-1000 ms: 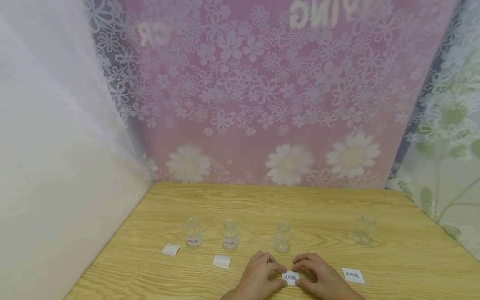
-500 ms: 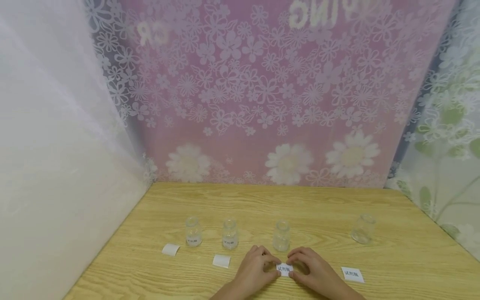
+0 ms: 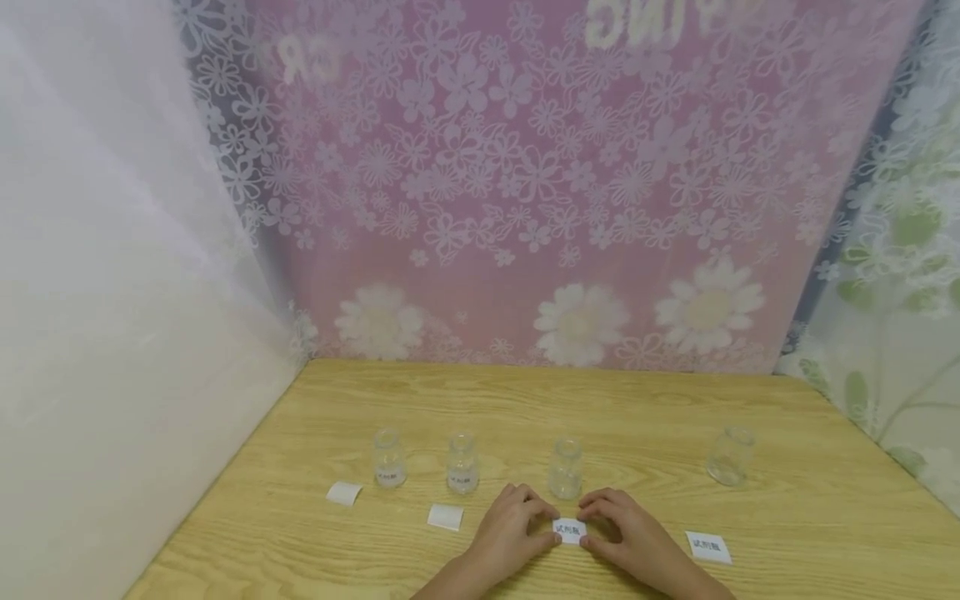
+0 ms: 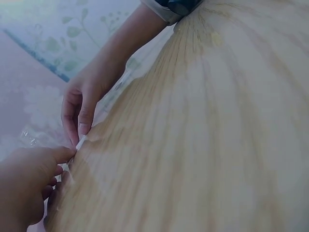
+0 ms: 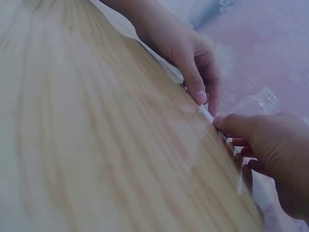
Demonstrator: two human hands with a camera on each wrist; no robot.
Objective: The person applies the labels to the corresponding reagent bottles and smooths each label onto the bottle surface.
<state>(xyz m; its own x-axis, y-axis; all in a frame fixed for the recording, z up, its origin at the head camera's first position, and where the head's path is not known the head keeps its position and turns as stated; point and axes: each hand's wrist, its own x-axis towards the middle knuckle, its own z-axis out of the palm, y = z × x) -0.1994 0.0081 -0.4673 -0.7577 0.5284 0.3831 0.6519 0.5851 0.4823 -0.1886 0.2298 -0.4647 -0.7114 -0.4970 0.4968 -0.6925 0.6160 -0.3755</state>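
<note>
A small white label (image 3: pixel 569 531) with dark printed characters is stretched between the two hands, just in front of a clear glass bottle (image 3: pixel 566 471) that bears no label. My left hand (image 3: pixel 513 529) pinches its left edge between thumb and fingers. At the opposite edge, my right hand (image 3: pixel 624 533) pinches it the same way. Seen edge-on in the right wrist view, the label (image 5: pixel 206 113) shows as a thin white strip between the fingertips. Two more bottles stand to the left, a labelled bottle (image 3: pixel 462 465) and another labelled bottle (image 3: pixel 389 460).
At the right stands a further glass bottle (image 3: pixel 730 457), with a printed label (image 3: pixel 708 547) lying nearer the front. Two curled white slips, a left slip (image 3: pixel 344 493) and a right slip (image 3: pixel 446 517), lie on the wooden table (image 3: pixel 480 400). A flowered curtain (image 3: pixel 525 167) closes off the back.
Both hands have shifted a little forward and left with the label, toward the unlabelled bottle. Over the last half second they have barely moved. The bottles and slips have stayed in place.
</note>
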